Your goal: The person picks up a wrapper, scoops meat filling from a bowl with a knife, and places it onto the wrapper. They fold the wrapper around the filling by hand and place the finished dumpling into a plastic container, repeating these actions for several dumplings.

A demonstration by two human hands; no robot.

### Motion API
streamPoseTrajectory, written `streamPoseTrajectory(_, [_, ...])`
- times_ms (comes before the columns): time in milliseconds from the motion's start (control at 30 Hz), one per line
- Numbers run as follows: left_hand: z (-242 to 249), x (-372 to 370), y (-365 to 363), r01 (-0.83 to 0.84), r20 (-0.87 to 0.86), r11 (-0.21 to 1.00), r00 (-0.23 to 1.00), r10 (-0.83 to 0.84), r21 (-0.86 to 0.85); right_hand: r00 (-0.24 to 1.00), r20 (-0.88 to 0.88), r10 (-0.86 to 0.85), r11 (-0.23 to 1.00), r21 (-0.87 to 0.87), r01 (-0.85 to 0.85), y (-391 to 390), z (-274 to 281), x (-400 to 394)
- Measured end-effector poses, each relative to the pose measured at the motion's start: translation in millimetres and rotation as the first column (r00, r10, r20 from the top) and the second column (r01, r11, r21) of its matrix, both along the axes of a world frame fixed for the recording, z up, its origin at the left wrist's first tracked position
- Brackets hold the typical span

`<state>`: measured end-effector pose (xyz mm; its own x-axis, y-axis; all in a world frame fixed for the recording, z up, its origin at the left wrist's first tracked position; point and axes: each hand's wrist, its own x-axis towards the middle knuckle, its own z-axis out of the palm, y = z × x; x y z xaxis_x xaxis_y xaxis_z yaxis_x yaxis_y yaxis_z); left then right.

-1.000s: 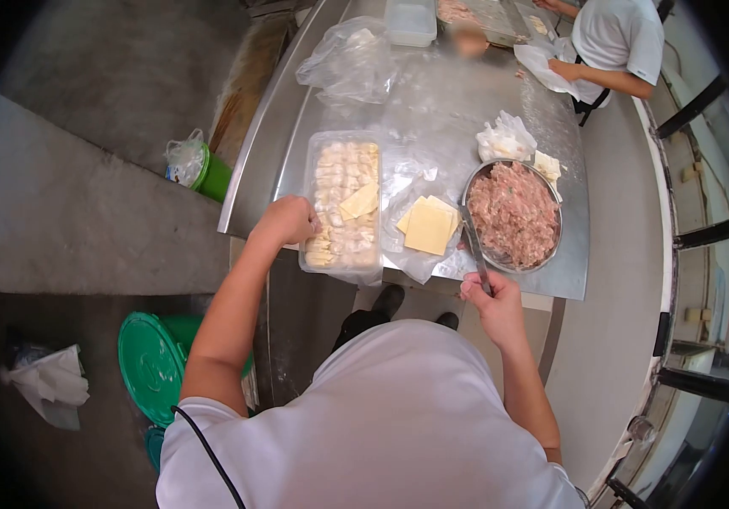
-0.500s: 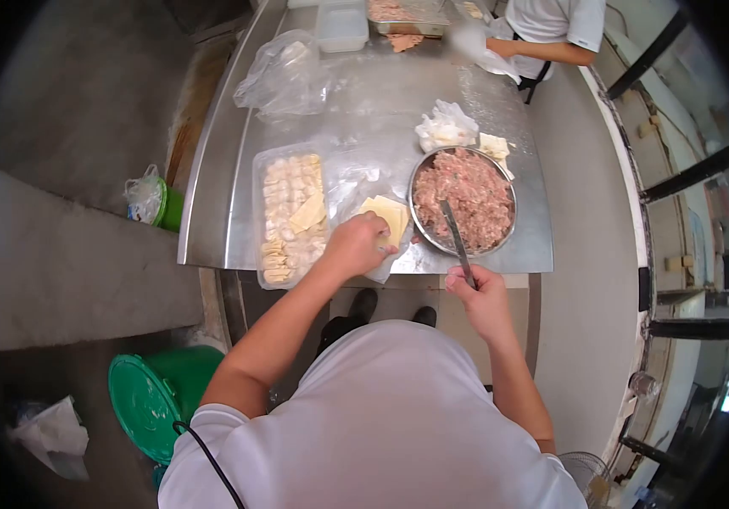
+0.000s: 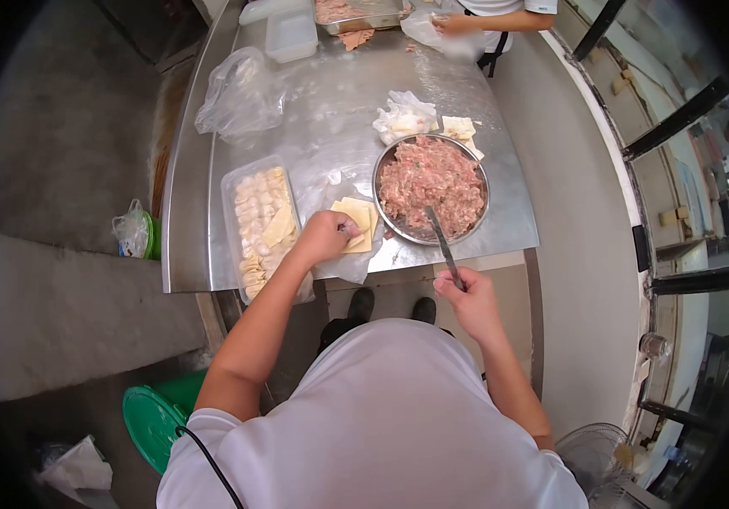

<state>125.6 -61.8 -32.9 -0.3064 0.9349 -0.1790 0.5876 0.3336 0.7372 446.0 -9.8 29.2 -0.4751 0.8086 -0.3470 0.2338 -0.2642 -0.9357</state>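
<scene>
My left hand (image 3: pixel 324 237) is closed over the near left part of a stack of square pale-yellow wonton wrappers (image 3: pixel 364 212). Its curled fingers seem to pinch a wrapper, with something whitish showing at the fingertips. The stack lies on a thin plastic sheet (image 3: pixel 349 268) at the table's front edge. In my right hand (image 3: pixel 471 304) is the handle end of a narrow flat metal spatula (image 3: pixel 441 238), its far end touching minced meat (image 3: pixel 432 182) in a round steel bowl (image 3: pixel 376 188). Left of the wrappers, a clear plastic tray (image 3: pixel 227 191) holds rows of filled wontons (image 3: pixel 258 199) and loose wrappers.
Behind the bowl are a white plastic bag (image 3: pixel 404 117) and pale wrapper pieces (image 3: pixel 459 128). A clear bag (image 3: pixel 241 93), a plastic container (image 3: pixel 290 36) and a metal meat tray (image 3: pixel 364 25) stand farther back. A co-worker's hand (image 3: pixel 453 24) holds plastic. A green bin (image 3: pixel 154 424) stands lower left.
The view has shifted, so the table's things appear farther left. My left hand has drawn slightly leftward over the wrapper stack. My right hand still holds the spatula against the meat.
</scene>
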Motion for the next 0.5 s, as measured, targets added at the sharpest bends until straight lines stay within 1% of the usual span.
streamPoseTrajectory(100, [-2,-4,-1,-0.032,0.071,0.997,0.997,0.037,-0.073,1.0,-0.008,0.012,0.999,-0.039,-0.012,2,2,-5])
streamPoseTrajectory(200, [-6,-6,-6,-0.142,0.172,0.989,0.974,0.147,-0.039,0.995,0.047,0.084,0.996,0.001,-0.085,6,7,-12])
streamPoseTrajectory(300, [-29,-16,-14,-0.312,0.43,0.941,0.873,0.231,0.13,0.989,0.109,0.098,0.995,0.018,-0.101,16,-2,-14])
streamPoseTrajectory(333, [-31,-23,-18,-0.395,0.542,0.909,0.797,0.266,0.134,0.995,0.078,0.069,0.997,0.034,-0.072,21,1,-14])
streamPoseTrajectory(400, [-35,-36,-19,-0.543,0.745,0.833,0.599,0.295,0.106,1.0,0.024,0.0,0.998,0.066,-0.001,35,14,-10])
streamPoseTrajectory(433, [-25,-34,-18,-0.625,0.849,0.778,0.445,0.285,0.067,0.997,0.054,-0.047,0.985,0.17,0.037,43,18,-8])
streamPoseTrajectory(500, [1,-34,-18,-0.75,0.972,0.659,0.104,0.212,-0.064,0.967,0.246,-0.071,0.882,0.469,-0.055,63,23,5])
